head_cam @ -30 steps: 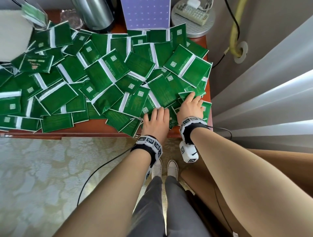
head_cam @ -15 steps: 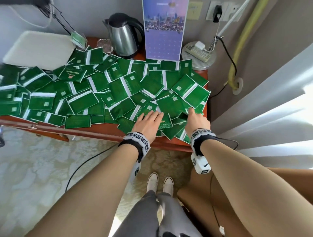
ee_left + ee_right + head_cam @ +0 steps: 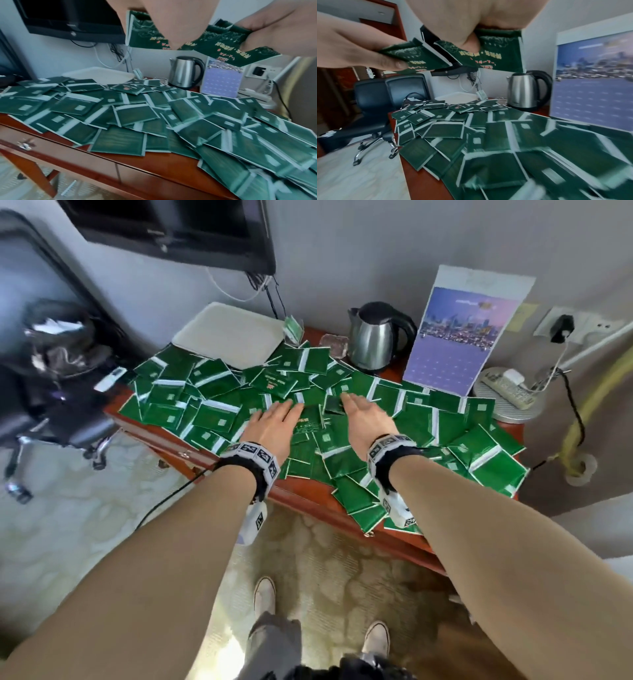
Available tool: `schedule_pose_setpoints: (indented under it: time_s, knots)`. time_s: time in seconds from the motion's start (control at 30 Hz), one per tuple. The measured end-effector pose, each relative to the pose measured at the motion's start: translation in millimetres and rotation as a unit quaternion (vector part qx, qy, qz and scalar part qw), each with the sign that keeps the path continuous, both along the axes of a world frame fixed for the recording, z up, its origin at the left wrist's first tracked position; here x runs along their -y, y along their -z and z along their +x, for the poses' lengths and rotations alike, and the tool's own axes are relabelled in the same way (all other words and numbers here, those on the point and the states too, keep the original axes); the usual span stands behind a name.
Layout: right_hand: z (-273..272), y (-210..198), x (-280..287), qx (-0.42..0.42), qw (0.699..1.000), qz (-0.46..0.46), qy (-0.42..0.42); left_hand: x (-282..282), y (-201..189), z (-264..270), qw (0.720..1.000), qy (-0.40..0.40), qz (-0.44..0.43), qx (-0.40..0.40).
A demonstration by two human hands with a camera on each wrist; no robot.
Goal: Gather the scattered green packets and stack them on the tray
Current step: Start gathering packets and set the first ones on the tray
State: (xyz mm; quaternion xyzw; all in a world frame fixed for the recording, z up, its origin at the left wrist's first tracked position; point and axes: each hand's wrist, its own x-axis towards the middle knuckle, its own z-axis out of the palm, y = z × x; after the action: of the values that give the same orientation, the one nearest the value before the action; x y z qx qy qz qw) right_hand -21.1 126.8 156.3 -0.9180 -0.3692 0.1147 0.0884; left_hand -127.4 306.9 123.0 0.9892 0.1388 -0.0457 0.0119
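With our left hand and right hand we pinched a small bunch of green packets above the littered desk — light, slick, bendy things, best squeezed at their edges — short of the tray.

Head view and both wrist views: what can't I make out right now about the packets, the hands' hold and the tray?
- Held packets: count unclear in both wrist views; the left hand and right hand cover them.
- Grip: the head view shows only the backs of the hands.
- Printed text on the packets: too small and blurred.
- Tray: near edge covered by scattered packets.
- Near packets: motion-blurred in wrist views.
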Motion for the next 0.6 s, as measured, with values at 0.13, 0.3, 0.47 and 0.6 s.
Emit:
schedule_pose_setpoints:
  time_s: [0.13,0.3,0.47,0.6]
  knots:
    - [-6,1,-90,0.019,1.000,0.015,-0.017,-90,-6,-8,1.000,-0.006,0.019,0.007]
    - [-15,-1,-191,0.021,1.000,0.017,0.011,-199,-15,-7,0.999,0.022,0.025,-0.008]
    - [-18,-2,-270,0.017,0.999,0.017,0.025,-281,-20,-3,0.999,0.043,0.015,-0.021]
    - [-8,5,-314,0.005,0.999,-0.007,0.033,-329,-11,9,0.998,0.050,0.001,-0.027]
